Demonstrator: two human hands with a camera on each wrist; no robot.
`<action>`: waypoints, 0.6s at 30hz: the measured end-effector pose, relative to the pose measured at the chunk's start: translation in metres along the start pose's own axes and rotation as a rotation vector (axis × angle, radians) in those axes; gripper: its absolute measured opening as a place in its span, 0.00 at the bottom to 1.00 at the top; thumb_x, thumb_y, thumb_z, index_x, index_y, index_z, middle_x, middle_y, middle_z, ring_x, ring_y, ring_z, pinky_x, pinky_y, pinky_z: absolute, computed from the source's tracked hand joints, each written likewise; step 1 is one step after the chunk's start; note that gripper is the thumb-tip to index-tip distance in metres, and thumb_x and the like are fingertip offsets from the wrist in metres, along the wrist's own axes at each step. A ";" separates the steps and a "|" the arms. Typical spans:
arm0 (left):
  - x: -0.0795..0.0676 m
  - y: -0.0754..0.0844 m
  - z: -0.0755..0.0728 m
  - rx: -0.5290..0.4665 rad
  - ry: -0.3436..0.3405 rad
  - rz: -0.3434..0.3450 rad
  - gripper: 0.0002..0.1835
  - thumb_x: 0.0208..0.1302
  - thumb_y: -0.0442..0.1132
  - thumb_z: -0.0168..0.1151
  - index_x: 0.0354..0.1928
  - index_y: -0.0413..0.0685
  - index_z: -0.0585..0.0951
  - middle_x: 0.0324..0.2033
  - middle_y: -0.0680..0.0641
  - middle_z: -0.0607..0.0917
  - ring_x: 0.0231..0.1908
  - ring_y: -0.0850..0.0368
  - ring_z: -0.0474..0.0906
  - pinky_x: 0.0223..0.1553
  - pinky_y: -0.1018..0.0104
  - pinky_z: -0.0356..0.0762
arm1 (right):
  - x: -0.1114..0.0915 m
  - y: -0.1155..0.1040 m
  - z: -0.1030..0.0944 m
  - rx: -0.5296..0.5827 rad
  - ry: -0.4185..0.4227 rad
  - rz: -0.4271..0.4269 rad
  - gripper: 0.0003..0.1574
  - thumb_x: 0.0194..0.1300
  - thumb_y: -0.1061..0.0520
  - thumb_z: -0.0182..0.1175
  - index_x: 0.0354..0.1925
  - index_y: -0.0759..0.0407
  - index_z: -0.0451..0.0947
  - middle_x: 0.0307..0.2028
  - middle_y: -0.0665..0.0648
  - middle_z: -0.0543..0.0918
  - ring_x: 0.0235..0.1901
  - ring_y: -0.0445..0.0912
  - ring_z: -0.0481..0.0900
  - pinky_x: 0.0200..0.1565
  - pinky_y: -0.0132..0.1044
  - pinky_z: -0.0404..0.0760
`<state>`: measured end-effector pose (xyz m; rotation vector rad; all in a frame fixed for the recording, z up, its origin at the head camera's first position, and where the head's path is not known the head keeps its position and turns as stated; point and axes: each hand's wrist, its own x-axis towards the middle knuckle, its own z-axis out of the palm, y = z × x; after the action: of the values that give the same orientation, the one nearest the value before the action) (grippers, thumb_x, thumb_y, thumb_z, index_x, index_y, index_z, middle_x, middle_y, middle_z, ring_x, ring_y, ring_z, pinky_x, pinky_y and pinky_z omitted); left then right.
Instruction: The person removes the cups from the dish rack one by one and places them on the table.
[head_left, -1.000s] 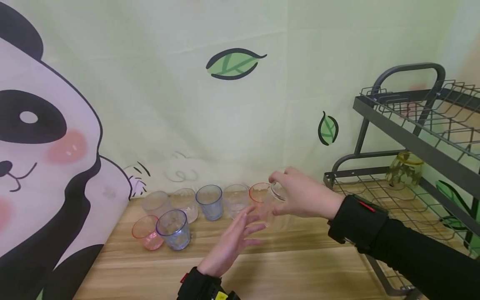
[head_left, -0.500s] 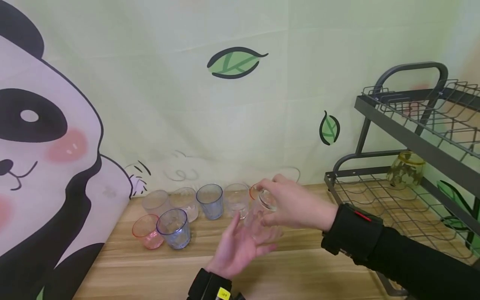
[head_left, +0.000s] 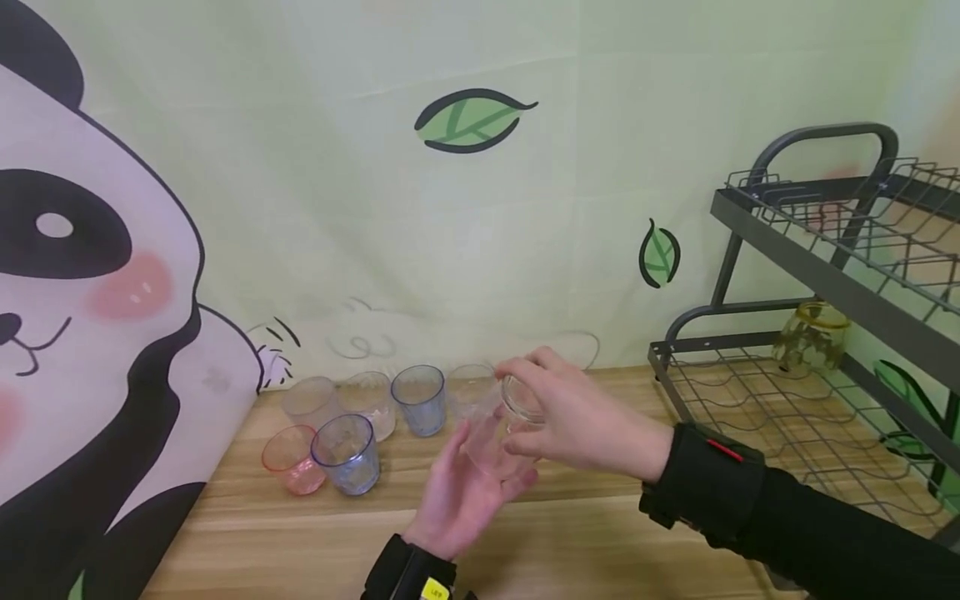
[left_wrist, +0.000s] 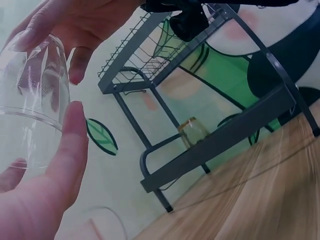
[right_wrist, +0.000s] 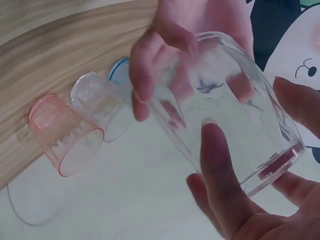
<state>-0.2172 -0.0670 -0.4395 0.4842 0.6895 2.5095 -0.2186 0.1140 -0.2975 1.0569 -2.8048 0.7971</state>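
A clear drinking glass [head_left: 486,446] is held tilted above the table between both hands, its mouth end towards the left hand. My right hand [head_left: 573,412] grips it near the thick base, fingers and thumb on opposite sides, as the right wrist view shows. My left hand [head_left: 459,508] cups the mouth end, thumb on one side and fingers round the other. In the left wrist view the glass [left_wrist: 30,130] appears between the two hands. Behind them a red-rimmed glass [right_wrist: 65,135] stands on the table, hidden by the hands in the head view.
Left of the hands stand two blue glasses [head_left: 418,402], a red-rimmed glass [head_left: 295,460] and several clear ones [head_left: 372,404]. A dark two-tier wire rack [head_left: 738,387] stands at right, with an amber glass [head_left: 812,337] on its lower shelf. A printed cloth [head_left: 480,242] hangs behind.
My right hand has moved left with the clear glass, which tilts more. My left hand has turned its palm up and come round the mouth end of the glass.
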 end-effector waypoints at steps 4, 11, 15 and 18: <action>-0.002 0.008 0.001 0.034 0.033 -0.018 0.25 0.77 0.53 0.36 0.69 0.56 0.66 0.60 0.47 0.75 0.57 0.52 0.72 0.61 0.53 0.66 | -0.002 0.002 0.004 0.024 0.032 -0.029 0.45 0.54 0.51 0.75 0.67 0.57 0.67 0.56 0.59 0.72 0.47 0.48 0.76 0.48 0.45 0.79; -0.005 0.016 0.001 0.094 0.026 -0.011 0.23 0.76 0.52 0.35 0.66 0.54 0.67 0.58 0.46 0.76 0.52 0.54 0.73 0.54 0.57 0.71 | -0.004 0.003 0.009 0.042 0.050 -0.060 0.44 0.56 0.50 0.74 0.67 0.56 0.67 0.55 0.58 0.71 0.45 0.46 0.75 0.46 0.42 0.79; -0.007 0.019 0.000 0.106 0.031 -0.012 0.22 0.75 0.51 0.37 0.63 0.55 0.70 0.58 0.47 0.76 0.53 0.52 0.73 0.54 0.55 0.71 | -0.004 0.002 0.010 0.051 0.049 -0.071 0.45 0.56 0.51 0.73 0.68 0.56 0.66 0.56 0.58 0.70 0.43 0.45 0.76 0.45 0.40 0.80; -0.008 0.020 -0.001 0.117 0.045 -0.007 0.19 0.75 0.50 0.38 0.59 0.56 0.71 0.57 0.47 0.77 0.52 0.51 0.74 0.54 0.55 0.71 | -0.005 0.003 0.012 0.059 0.052 -0.082 0.46 0.56 0.52 0.73 0.69 0.54 0.65 0.58 0.58 0.68 0.45 0.46 0.77 0.46 0.40 0.79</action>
<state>-0.2185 -0.0869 -0.4306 0.4661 0.8582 2.4898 -0.2149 0.1130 -0.3107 1.1346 -2.6921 0.8900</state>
